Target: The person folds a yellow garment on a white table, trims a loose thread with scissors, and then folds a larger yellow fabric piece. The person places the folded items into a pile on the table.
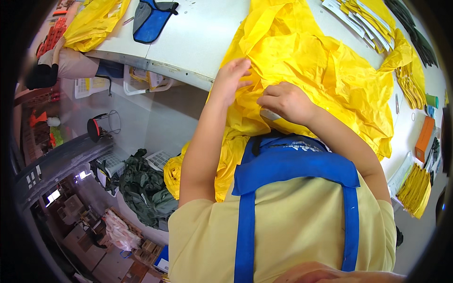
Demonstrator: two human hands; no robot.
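— The fingers of my left hand (230, 80) are parted and a little bent, with their tips over the yellow cloth (306, 56). Whether they touch it, I cannot tell.

— And how are the fingers of your right hand (289, 101)?

— They are curled toward the palm, with the knuckles upward, over the same cloth. The hand covers what is below, so I cannot say if they pinch something. Just under them a whitish piece (270, 114) shows; its kind is not clear to me.

— Where does the cloth lie?

— It is crumpled under and between my fingers, and it extends beyond them over the white table (193, 42).

— What else is around them?

— Beyond my left fingers, toward the left, a blue and grey pouch (153, 21) lies on the table. Well to the right of my right fingers is an orange box (424, 139). Closer to my body than the fingers is my blue apron (297, 170). Far to their left, a co-worker's hand (60, 44) is at another yellow piece (96, 28).
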